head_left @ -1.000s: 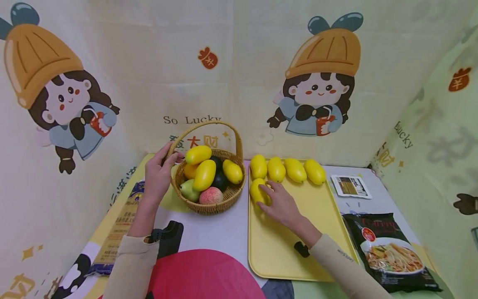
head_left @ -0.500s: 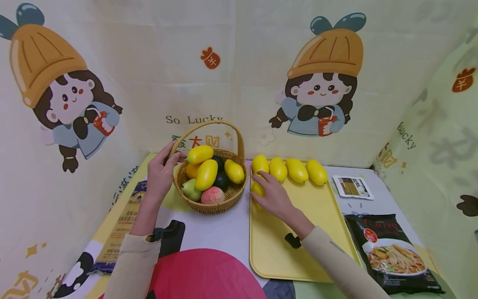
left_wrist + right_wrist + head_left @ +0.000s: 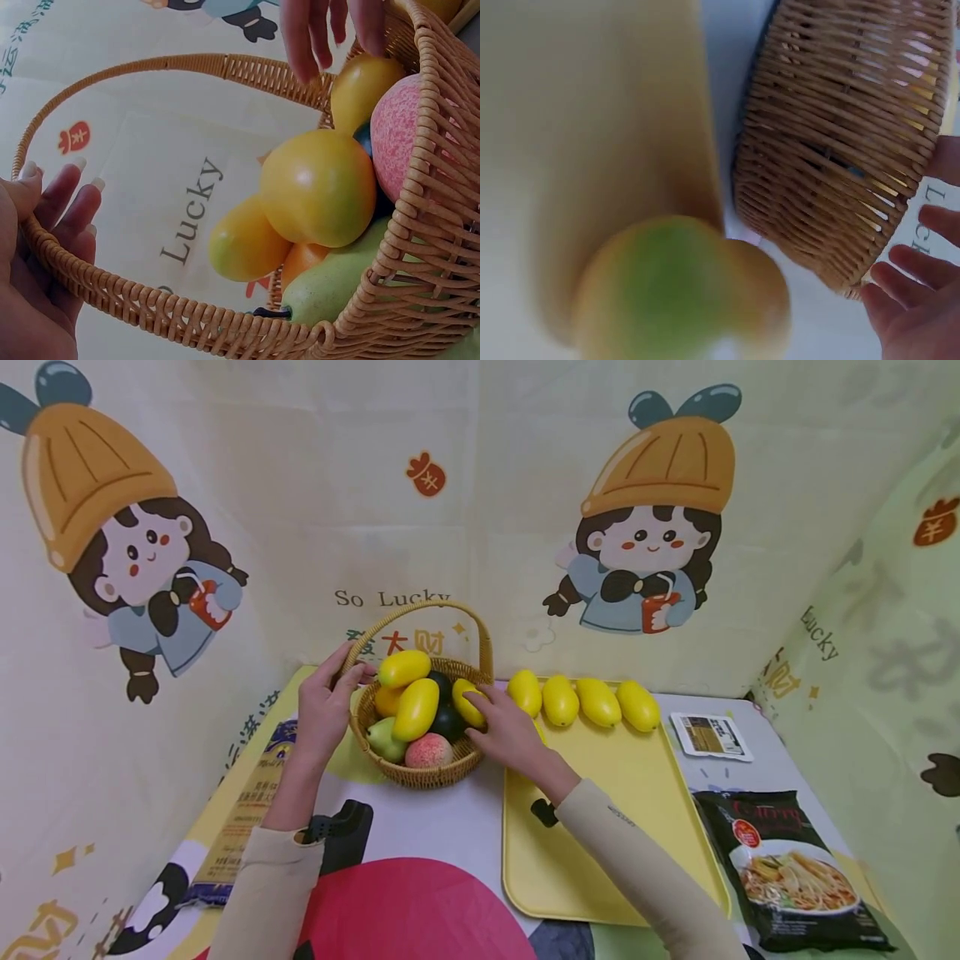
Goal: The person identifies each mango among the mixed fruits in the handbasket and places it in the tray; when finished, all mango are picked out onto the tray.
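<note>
My left hand (image 3: 324,714) holds the handle of a wicker basket (image 3: 423,778) at its left side; in the left wrist view, the handle (image 3: 142,307) passes between thumb and loosely curved fingers. My right hand (image 3: 513,727) reaches over the basket's right rim, its fingertips at a yellow mango (image 3: 463,697) inside. Whether they press on that mango is unclear. Two more mangoes (image 3: 415,710), a green pear (image 3: 386,741), a pink peach (image 3: 429,751), an orange fruit and dark round fruits fill the basket. On the tray, another mango (image 3: 667,300) is mostly hidden behind my right hand in the head view.
A yellow tray (image 3: 555,877) lies right of the basket, with several mangoes (image 3: 598,702) lined along its back edge. Farther right are a small white packet (image 3: 710,736) and a black noodle bag (image 3: 795,868). A long printed bag (image 3: 243,822) lies at the left.
My right hand has moved left from the front mango on the tray to the mango at the basket's right side. My left hand stays at the handle.
</note>
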Available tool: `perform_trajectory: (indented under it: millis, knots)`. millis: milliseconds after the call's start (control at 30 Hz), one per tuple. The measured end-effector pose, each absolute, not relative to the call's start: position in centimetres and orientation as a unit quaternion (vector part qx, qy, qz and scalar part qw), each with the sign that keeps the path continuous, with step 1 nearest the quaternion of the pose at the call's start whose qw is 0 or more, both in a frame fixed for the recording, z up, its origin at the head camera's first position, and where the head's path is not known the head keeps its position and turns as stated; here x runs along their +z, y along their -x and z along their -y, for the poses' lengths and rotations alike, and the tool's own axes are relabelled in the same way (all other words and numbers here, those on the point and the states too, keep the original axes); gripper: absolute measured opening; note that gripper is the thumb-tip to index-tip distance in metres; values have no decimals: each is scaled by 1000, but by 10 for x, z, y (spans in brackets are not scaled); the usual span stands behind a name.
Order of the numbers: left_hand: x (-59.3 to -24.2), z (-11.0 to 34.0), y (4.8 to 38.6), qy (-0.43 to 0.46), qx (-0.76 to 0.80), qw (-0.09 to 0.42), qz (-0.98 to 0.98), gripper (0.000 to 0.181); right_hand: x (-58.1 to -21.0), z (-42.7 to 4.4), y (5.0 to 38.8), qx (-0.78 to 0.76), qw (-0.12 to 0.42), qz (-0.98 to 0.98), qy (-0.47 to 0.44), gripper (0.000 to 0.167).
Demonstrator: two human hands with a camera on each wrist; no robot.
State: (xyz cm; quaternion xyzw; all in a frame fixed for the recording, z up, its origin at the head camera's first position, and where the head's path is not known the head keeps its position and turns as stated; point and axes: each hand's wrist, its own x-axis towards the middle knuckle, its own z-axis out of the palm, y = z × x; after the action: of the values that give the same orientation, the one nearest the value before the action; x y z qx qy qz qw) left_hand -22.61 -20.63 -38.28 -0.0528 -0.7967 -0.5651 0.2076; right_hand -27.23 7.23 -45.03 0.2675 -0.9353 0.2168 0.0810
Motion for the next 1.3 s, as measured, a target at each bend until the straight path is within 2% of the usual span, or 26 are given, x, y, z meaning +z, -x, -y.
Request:
perform_trajectory:
  millis: [433, 767, 967, 1167, 1300]
  knots:
    - [-382, 208, 229, 62, -565, 210, 796, 45, -449, -50, 300, 149, 46, 945, -286, 60]
    - [-382, 207, 226, 59, -560, 210, 799, 45, -448, -42, 310, 80, 32, 949, -302, 48]
    - [-382, 208, 226, 53, -557, 211, 801, 46, -448, -40, 310, 84, 41, 948, -303, 47]
    - [-383, 208, 226, 50, -564, 206, 798, 46, -449, -43, 309, 92, 73, 942, -315, 42]
    - [-383, 209, 227, 49, -563, 209, 798, 46, -447, -44, 308, 94, 84, 938, -322, 45]
